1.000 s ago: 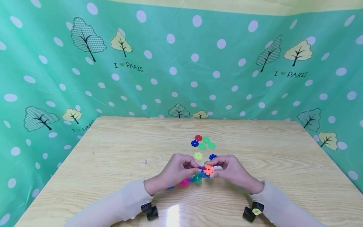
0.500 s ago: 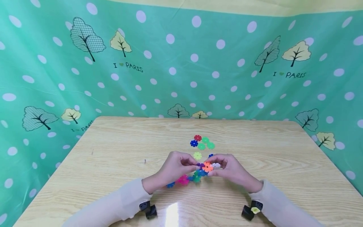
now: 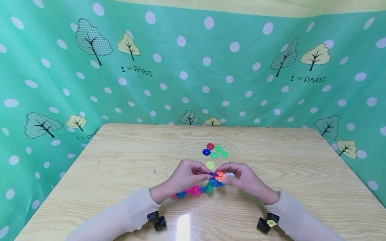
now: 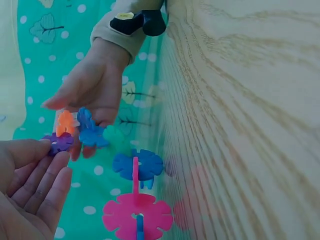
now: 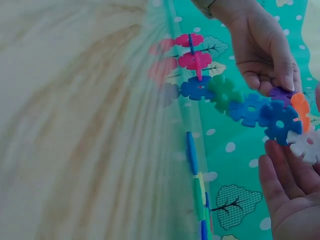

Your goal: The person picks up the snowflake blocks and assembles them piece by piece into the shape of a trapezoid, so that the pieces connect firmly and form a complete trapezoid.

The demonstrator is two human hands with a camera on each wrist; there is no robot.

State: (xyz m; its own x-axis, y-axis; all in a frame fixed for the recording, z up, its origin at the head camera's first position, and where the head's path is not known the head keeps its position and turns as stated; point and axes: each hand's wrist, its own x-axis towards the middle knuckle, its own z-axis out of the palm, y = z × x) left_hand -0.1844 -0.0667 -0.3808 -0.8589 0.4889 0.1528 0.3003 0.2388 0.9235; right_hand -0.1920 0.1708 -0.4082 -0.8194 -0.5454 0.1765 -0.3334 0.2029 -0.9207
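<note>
My left hand [image 3: 185, 177] pinches a purple notched snowflake disc [image 4: 61, 143] between thumb and fingers. The purple disc meets an orange disc [image 3: 220, 176] edge-on; whether they are slotted together I cannot tell. Around the orange disc and a white disc [image 5: 306, 146] beside it, my right hand [image 3: 248, 179] holds that end of a chain of interlocked discs. Large blue discs [image 5: 281, 122] come after, followed by a green one [image 5: 225, 94], another blue [image 4: 140, 166] and pink ones [image 4: 135, 212]. The chain runs left over the wooden table, partly behind my left hand.
Farther back on the table [image 3: 135, 150] lie loose discs: red [image 3: 210, 146], dark blue [image 3: 206, 152], several green [image 3: 224, 154] and pale yellow [image 3: 210, 164]. Another dark blue one is mostly behind my right hand. A green dotted curtain [image 3: 169, 67] hangs behind the table.
Both hands have risen slightly in the view with the discs. The purple disc shows more of its face beside the orange one. More of the chain's left end is visible.
</note>
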